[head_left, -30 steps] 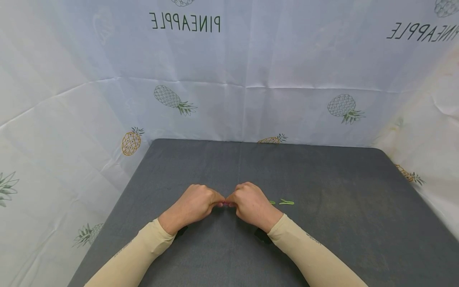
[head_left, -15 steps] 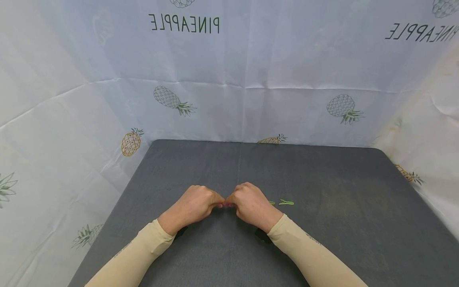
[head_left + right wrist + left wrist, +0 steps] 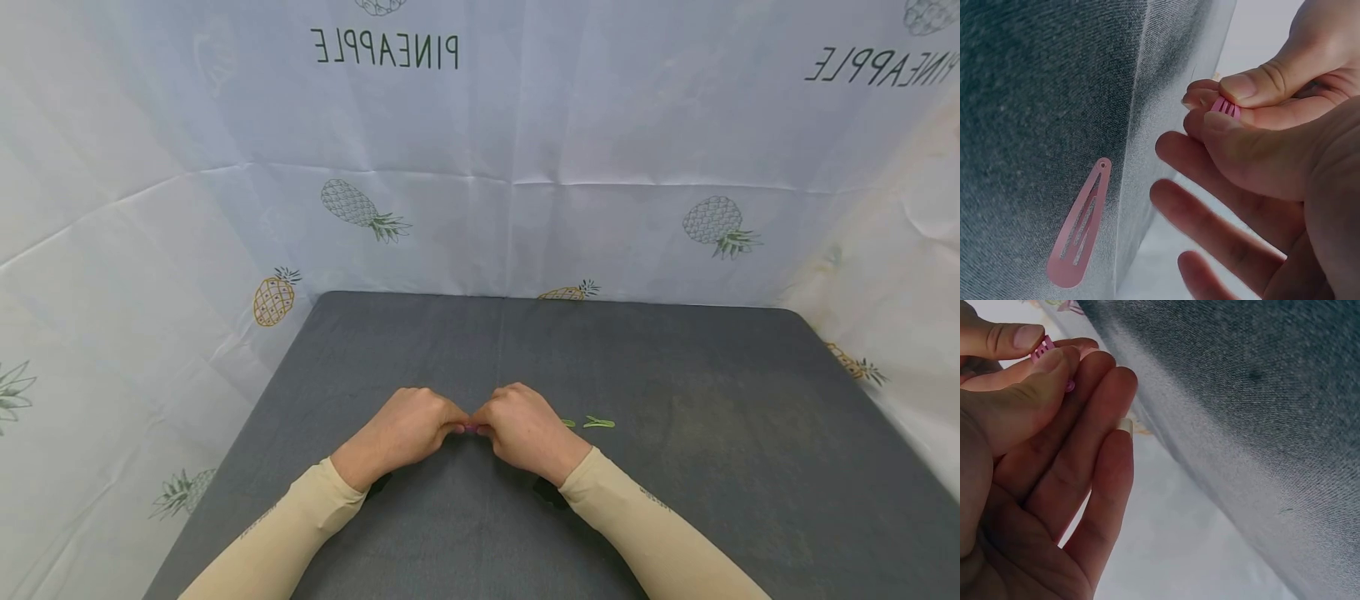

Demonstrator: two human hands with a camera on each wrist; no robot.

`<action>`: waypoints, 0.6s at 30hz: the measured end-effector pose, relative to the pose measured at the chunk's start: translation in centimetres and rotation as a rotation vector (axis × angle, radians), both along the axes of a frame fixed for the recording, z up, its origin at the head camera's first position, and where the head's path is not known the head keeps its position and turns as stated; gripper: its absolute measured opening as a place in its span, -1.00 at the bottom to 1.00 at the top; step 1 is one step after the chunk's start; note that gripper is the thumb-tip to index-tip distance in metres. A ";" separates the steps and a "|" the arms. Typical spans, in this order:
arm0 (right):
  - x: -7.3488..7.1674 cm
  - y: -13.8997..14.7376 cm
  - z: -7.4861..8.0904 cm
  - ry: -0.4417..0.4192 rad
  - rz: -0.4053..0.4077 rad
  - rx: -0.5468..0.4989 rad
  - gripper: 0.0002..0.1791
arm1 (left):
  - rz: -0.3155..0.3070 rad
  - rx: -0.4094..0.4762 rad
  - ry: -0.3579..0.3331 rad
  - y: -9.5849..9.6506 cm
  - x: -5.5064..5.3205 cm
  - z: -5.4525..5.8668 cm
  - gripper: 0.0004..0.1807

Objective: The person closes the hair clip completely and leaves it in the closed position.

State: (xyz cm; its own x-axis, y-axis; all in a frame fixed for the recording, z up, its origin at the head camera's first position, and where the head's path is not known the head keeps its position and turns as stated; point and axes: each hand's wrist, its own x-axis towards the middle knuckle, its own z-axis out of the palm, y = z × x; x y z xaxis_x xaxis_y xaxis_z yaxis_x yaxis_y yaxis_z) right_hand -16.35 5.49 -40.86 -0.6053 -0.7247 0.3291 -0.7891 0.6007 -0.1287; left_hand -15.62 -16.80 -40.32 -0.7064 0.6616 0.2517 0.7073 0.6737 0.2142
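Observation:
Near the middle of the table, the left hand (image 3: pixel 408 429) and right hand (image 3: pixel 527 433) meet at a small pink snap hair clip (image 3: pixel 472 428). In the left wrist view, the left thumb and index finger pinch one end of this clip (image 3: pixel 1042 349), and its slotted part shows between the thumbs. The right thumb and index finger pinch the other end of the clip (image 3: pixel 1227 108) in the right wrist view; the other right fingers are spread loosely. Fingers cover most of the clip, so whether it is bent open cannot be seen.
A second pink snap hair clip (image 3: pixel 1067 274) lies flat on the grey table cloth (image 3: pixel 1022 94) by the right hand. In the head view, a green hair clip (image 3: pixel 599 422) lies right of that hand, beside another green clip (image 3: pixel 568 423) partly hidden. A pineapple-print curtain (image 3: pixel 465 233) surrounds the table.

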 end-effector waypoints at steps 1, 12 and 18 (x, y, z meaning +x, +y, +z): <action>0.0 0.0 0.0 -0.002 -0.004 0.000 -0.84 | 0.003 0.000 -0.006 0.0 0.0 0.0 -0.93; 0.1 -0.2 -0.2 0.008 -0.045 -0.020 -0.87 | 0.016 0.001 -0.058 0.0 0.0 -0.2 -0.91; 0.1 -0.3 -0.6 0.014 -0.061 -0.021 -0.86 | 0.045 0.002 -0.055 0.3 0.0 -0.4 -0.90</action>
